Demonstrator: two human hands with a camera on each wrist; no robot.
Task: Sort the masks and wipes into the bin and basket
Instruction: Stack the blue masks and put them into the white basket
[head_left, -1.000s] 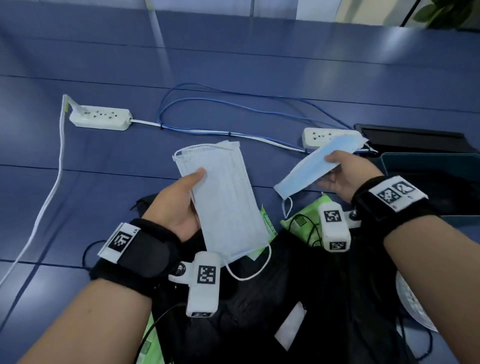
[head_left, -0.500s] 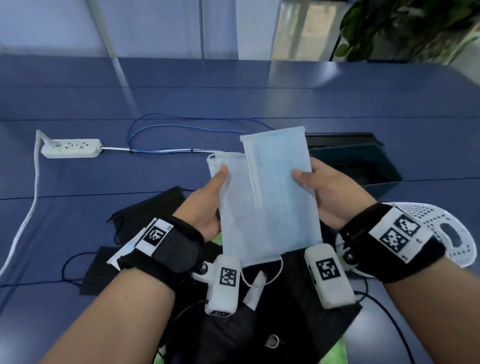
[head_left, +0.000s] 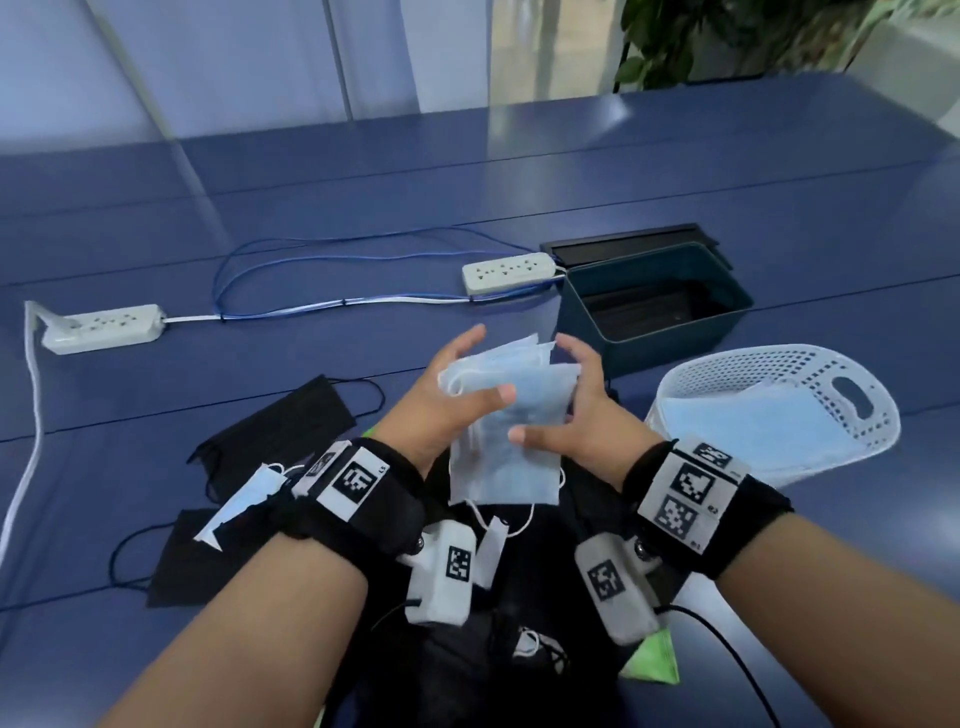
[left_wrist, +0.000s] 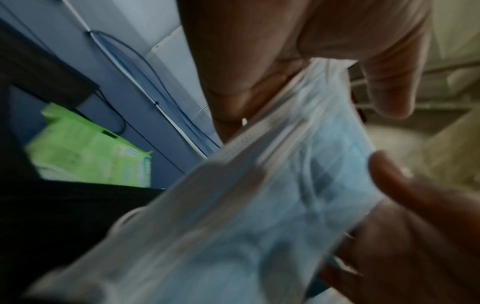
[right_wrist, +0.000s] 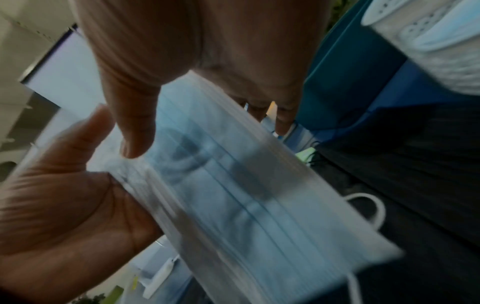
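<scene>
A small stack of light blue masks (head_left: 506, 447) is held upright between both hands above the table. My left hand (head_left: 467, 374) grips its left edge, thumb in front and fingers behind. My right hand (head_left: 558, 397) grips the right edge the same way. The left wrist view shows the blue masks (left_wrist: 259, 205) blurred under the left thumb (left_wrist: 384, 98). The right wrist view shows the masks (right_wrist: 233, 195) pinched the same way. The dark teal bin (head_left: 587, 317) stands just beyond my right hand. The white perforated basket (head_left: 841, 374), to the right, holds blue masks. A green wipes pack (left_wrist: 91, 150) lies under black masks.
Black masks (head_left: 280, 436) lie on the blue table left of and below my hands, with another blue mask (head_left: 244, 499) by my left wrist. Two power strips (head_left: 101, 327) (head_left: 509, 270) and blue cables (head_left: 311, 270) run across the far side.
The two blue masks, held apart one in each hand a second ago, have been brought together into one stack gripped by both hands. The view has turned right, showing bin and basket.
</scene>
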